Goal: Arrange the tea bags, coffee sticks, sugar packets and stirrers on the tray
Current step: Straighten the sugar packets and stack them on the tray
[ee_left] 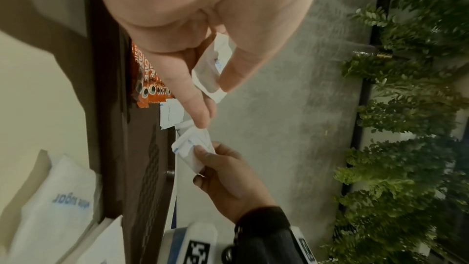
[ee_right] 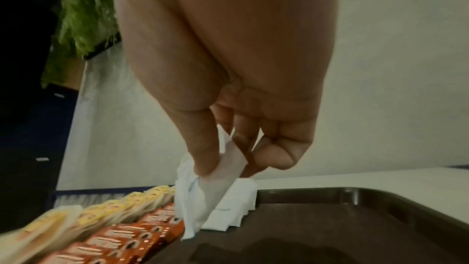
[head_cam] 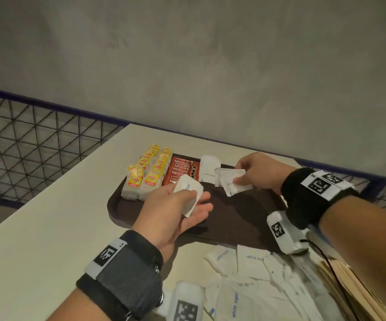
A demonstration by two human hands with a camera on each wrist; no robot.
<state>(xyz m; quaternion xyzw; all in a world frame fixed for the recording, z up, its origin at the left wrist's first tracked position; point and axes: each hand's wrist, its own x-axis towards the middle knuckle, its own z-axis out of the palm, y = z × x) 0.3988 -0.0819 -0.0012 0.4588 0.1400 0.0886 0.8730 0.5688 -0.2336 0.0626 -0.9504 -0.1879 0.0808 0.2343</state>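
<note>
A dark brown tray (head_cam: 238, 218) lies on the cream table. Yellow tea bags (head_cam: 145, 172) stand in two rows at its far left, red coffee sticks (head_cam: 180, 172) lie beside them, and a small row of white sugar packets (head_cam: 207, 170) sits to their right. My left hand (head_cam: 187, 205) hovers over the tray and pinches white sugar packets (ee_left: 213, 71) between thumb and fingers. My right hand (head_cam: 245, 177) pinches a few more sugar packets (ee_right: 215, 180) just above the packets on the tray.
Loose sugar packets (head_cam: 252, 281) lie heaped on the table in front of the tray. Wooden stirrers (head_cam: 354, 295) lie at the lower right. A grey wall and a wire-mesh railing (head_cam: 25, 147) stand behind the table. Green plants (ee_left: 406, 107) grow along the wall.
</note>
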